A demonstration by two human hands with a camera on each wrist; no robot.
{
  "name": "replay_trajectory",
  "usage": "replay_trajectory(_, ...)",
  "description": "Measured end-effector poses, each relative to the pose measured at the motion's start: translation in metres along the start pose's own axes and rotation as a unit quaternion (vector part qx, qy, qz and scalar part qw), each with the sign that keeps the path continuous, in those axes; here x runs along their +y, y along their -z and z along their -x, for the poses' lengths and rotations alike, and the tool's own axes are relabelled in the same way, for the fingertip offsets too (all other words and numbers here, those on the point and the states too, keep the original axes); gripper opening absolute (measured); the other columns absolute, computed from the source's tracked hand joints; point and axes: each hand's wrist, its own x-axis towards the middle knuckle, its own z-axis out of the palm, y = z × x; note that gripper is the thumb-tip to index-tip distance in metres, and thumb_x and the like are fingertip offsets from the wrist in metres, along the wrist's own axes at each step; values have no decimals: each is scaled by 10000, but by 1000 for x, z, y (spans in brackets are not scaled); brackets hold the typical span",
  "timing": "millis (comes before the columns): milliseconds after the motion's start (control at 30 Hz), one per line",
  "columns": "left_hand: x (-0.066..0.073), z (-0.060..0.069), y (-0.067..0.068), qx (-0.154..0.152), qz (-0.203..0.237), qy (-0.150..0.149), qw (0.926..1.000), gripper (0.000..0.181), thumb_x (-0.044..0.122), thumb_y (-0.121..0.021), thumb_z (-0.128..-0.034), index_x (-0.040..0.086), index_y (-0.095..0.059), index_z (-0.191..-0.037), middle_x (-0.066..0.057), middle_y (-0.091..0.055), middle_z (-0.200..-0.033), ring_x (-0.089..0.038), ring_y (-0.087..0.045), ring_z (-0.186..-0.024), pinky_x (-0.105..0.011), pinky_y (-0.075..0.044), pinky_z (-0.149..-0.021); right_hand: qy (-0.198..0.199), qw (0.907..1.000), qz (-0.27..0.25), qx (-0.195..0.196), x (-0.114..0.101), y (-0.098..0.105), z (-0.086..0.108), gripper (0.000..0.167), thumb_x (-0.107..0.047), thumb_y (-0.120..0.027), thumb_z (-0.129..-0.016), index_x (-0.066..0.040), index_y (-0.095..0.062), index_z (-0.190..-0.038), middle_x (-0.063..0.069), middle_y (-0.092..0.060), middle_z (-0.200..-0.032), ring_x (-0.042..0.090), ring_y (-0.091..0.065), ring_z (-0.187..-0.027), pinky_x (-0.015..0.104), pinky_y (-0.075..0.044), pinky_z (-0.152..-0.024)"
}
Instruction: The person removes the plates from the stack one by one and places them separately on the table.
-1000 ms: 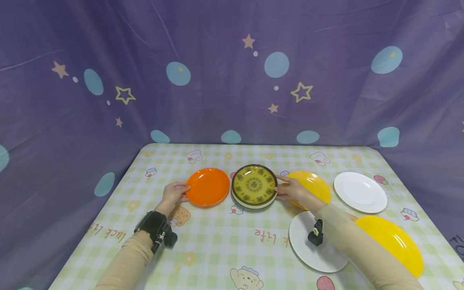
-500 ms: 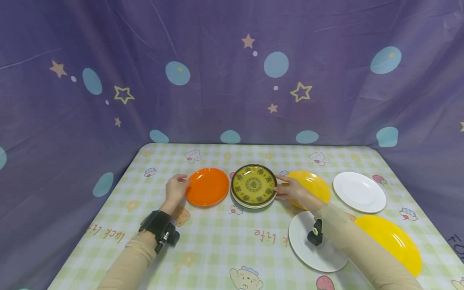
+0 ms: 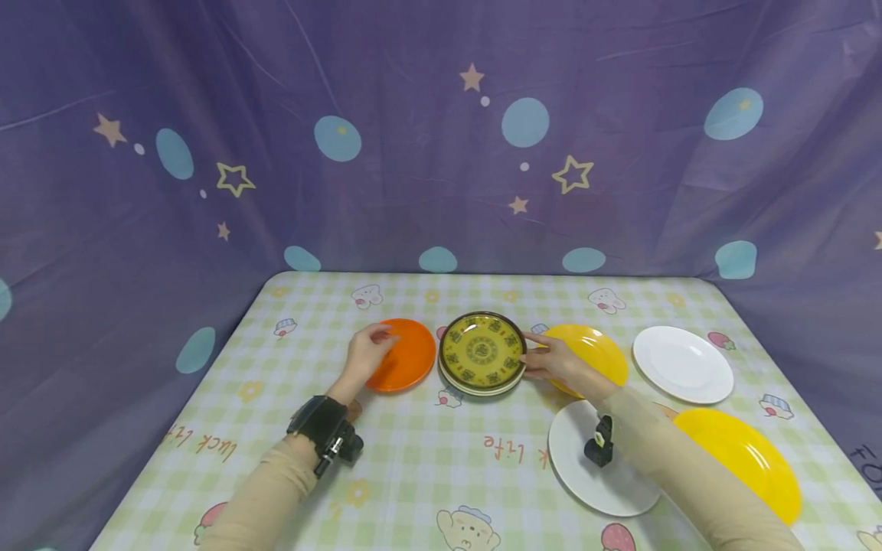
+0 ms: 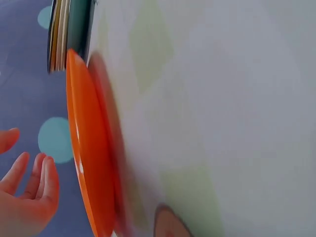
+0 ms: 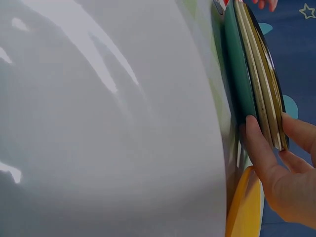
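Note:
In the head view a stack of plates (image 3: 482, 350) stands mid-table, topped by a yellow-green patterned plate with a dark rim. The right wrist view shows cream edges and a green dish (image 5: 238, 64) at its bottom. My right hand (image 3: 554, 360) holds the stack's right edge, its digits spread across the rims. To the left of the stack lies an orange plate (image 3: 412, 360). My left hand (image 3: 365, 353) hovers over that plate's left part, its fingers loosely bent around nothing. In the left wrist view the hand (image 4: 29, 197) is apart from the orange plate.
Right of the stack lie an orange-yellow plate (image 3: 596, 353), a white plate (image 3: 682, 364), a nearer white plate (image 3: 586, 467) partly under my right forearm, and a larger yellow plate (image 3: 747, 459). A checked cloth (image 3: 413, 474) covers the table; a purple curtain (image 3: 413, 207) hangs behind.
My left hand has let go of the orange plate's left edge, then lifted and moved right over it. The right hand and the stack have stayed in place.

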Motion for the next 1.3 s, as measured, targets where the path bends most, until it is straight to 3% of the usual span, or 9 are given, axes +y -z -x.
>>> replay_trajectory(267,13,3,-16,-451,91,63,9989,278,102,-623,-806,-6,-606,-1062,-150,-606,-919,-237,-593,-711,-270,-526,-620,3,10000,-23,5,-1,-1,2,620,36,-506,-864,-44,-207,-1402,358,-374,-1249,174,-616,-784,402,-501,-826)
replay_trajectory(533,22,3,-31,-947,393,313,9942,267,82,-598,-820,-7,-595,-1072,-139,-611,-934,-190,-620,-706,-290,-548,-656,-12,10000,-57,47,-1,0,1,626,33,-522,-856,-45,-222,-1399,350,-393,-1235,179,-620,-782,394,-507,-815)
replay_trajectory(767,25,5,-43,-1240,419,288,9910,287,53,-576,-830,-57,-567,-1095,-176,-626,-921,-205,-630,-694,-282,-552,-642,27,10000,1,59,-2,-1,3,629,36,-535,-846,-35,-234,-1394,350,-393,-1233,169,-623,-751,401,-503,-818)
replay_trajectory(1033,26,3,-51,-1402,543,499,9874,329,44,-568,-834,-79,-535,-1137,-180,-615,-939,-251,-631,-728,-271,-555,-632,63,10000,-19,72,-1,-2,3,623,37,-534,-846,-36,-242,-1392,346,-404,-1225,170,-629,-728,409,-509,-804)
replay_trajectory(1300,25,1,-59,-1291,714,622,9871,334,16,-591,-819,-87,-537,-1132,-171,-598,-800,-212,-626,-606,-295,-560,-581,62,10000,-19,68,-2,-2,4,617,41,-527,-849,-33,-242,-1391,341,-412,-1211,171,-628,-724,412,-506,-808)
